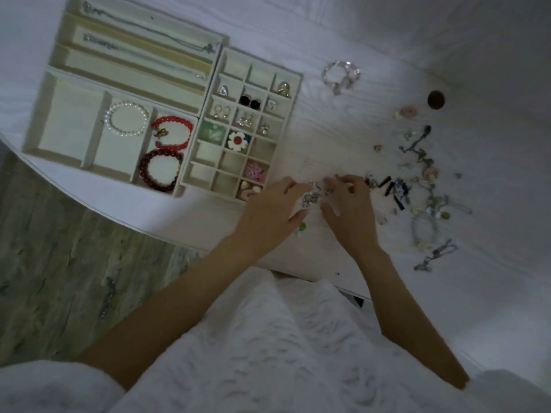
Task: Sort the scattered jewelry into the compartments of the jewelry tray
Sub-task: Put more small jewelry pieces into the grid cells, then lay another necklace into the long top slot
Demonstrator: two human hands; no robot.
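Note:
Cream jewelry trays lie on the white table: a grid tray (293, 93) with earrings and flower pieces in its cells, a bracelet tray (38, 120) with a pearl bracelet (126, 119) and two red bead bracelets (173, 132), and a necklace tray (68, 25) with chains. My left hand (269, 213) and my right hand (350, 207) meet just right of the grid tray, fingers pinching a small sparkly silver piece (311, 195) between them. Scattered jewelry (426, 186) lies to the right of my hands.
A clear crystal bracelet (341, 74) lies alone on the table behind my hands. A small dark round object (436, 99) sits at the far right. The table's curved front edge (125, 222) runs close to my body, with the floor below left.

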